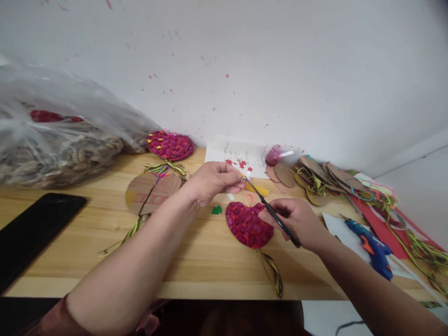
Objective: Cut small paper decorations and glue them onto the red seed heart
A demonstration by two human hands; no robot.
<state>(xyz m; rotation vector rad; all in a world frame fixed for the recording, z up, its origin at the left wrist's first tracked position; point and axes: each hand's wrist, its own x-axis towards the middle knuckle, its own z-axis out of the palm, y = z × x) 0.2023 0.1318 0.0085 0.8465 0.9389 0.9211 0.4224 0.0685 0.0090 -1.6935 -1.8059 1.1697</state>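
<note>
My left hand [217, 183] is closed in a pinch on a small yellow paper piece [242, 175], mostly hidden by the fingertips. In my right hand [297, 219] is a pair of black scissors [280, 223], seen nearly edge-on, its tip touching or very near the yellow piece. Under the scissors lies a heart-shaped ornament [247, 225] covered in magenta seed-like bits, with an orange loop on top and a yellow-black tassel [275, 274] below. A yellow paper strip [258, 189] rests behind the blades. Green paper scraps [216, 210] lie left of the ornament.
Red stars [241, 164] lie on white paper by the wall. Left are a plastic bag [70, 144], a black phone-like slab [38, 233], a cardboard disc [154, 192] and magenta ornaments [170, 144]. Right are a blue glue gun [373, 249], cardboard pieces [327, 175] and a cup [275, 155].
</note>
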